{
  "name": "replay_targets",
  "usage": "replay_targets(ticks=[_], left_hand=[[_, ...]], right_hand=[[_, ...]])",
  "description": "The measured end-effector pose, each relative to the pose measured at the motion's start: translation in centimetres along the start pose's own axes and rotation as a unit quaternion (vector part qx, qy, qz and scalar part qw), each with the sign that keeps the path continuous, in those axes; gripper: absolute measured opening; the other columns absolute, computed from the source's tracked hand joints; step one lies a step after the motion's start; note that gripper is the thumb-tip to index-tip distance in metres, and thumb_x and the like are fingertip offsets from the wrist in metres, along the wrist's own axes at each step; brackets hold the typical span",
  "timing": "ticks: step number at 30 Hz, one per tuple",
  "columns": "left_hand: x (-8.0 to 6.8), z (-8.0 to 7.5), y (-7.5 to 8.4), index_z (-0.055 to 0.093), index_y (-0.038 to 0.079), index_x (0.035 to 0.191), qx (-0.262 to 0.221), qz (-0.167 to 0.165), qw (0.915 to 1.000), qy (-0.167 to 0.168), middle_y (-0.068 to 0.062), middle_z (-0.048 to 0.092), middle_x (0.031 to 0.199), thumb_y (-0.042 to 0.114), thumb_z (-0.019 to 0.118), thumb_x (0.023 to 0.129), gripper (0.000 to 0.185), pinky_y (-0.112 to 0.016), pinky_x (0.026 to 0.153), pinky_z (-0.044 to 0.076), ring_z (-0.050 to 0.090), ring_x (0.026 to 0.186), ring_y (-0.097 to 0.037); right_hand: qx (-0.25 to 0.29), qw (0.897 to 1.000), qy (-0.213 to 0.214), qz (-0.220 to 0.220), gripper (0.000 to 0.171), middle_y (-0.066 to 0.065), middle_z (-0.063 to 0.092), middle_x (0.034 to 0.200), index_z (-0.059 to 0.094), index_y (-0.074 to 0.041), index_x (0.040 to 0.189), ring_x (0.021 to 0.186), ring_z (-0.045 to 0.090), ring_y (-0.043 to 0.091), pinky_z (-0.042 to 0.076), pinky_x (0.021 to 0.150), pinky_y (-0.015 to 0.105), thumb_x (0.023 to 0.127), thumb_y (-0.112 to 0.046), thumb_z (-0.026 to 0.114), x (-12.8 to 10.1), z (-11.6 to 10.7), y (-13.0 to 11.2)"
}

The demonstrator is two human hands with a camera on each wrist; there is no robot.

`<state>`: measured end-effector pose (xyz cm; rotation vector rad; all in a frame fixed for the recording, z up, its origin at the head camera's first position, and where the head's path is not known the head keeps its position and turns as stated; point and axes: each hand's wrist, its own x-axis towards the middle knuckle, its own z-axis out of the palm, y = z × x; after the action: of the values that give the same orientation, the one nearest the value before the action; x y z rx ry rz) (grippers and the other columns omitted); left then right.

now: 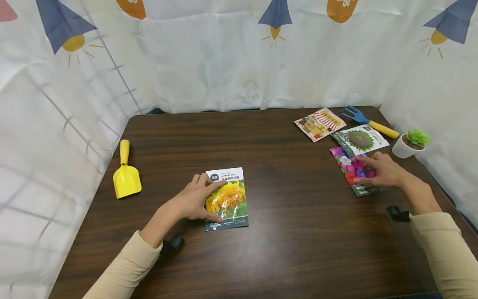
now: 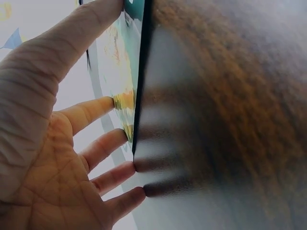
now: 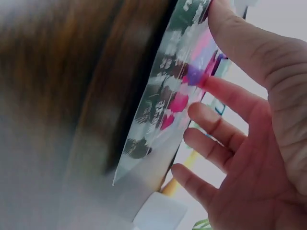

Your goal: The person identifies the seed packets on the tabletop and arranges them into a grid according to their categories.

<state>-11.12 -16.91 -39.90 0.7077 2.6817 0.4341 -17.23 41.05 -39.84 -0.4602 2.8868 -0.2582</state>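
Pressing flat: left hand [image 1: 192, 203], fingers straight, on sunflower seed packet [image 1: 228, 200] mid-counter [image 1: 291, 232]; right hand [image 1: 379, 171], also flat, on pink flower packet [image 1: 352, 171] near right edge. Neither lifted yet; two more packets untouched behind.

On the counter [image 1: 298, 249], the sunflower packet [image 1: 227, 199] lies near the middle under the left hand [image 1: 192, 201]. A trowel [image 1: 126, 174] lies far left. At the right, the flower packet [image 1: 354, 170] sits under the right hand [image 1: 381, 171]; behind it lie two more packets [image 1: 360, 140], a rake [image 1: 367, 120] and a potted plant [image 1: 410, 143].
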Motion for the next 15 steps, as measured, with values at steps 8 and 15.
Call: replay_targets(ticks=[8,15], left_hand=[[0.0,0.0,0.0,0.041,0.025,0.159,0.002,-0.002,1.0000,-0.001,-0.007,0.041,0.123,0.062,0.088,0.069,0.109,-0.042,0.086,0.041,0.037,0.109,-0.027],[0.0,0.0,0.0,0.041,0.026,0.158,0.006,-0.006,1.0000,-0.002,-0.007,0.041,0.124,0.064,0.088,0.068,0.109,-0.042,0.087,0.040,0.037,0.110,-0.027]], right_hand=[[0.051,0.999,0.005,0.004,0.082,0.031,0.047,0.136,0.056,0.007,0.133,0.125,0.039,0.052,0.036,0.100,0.072,0.080,-0.047,0.086,-0.1,0.8,-1.5],[0.047,0.999,-0.003,0.000,0.092,0.028,0.056,0.130,0.050,0.008,0.139,0.122,0.049,0.048,0.042,0.096,0.071,0.079,-0.053,0.084,-0.1,0.9,-2.6]])
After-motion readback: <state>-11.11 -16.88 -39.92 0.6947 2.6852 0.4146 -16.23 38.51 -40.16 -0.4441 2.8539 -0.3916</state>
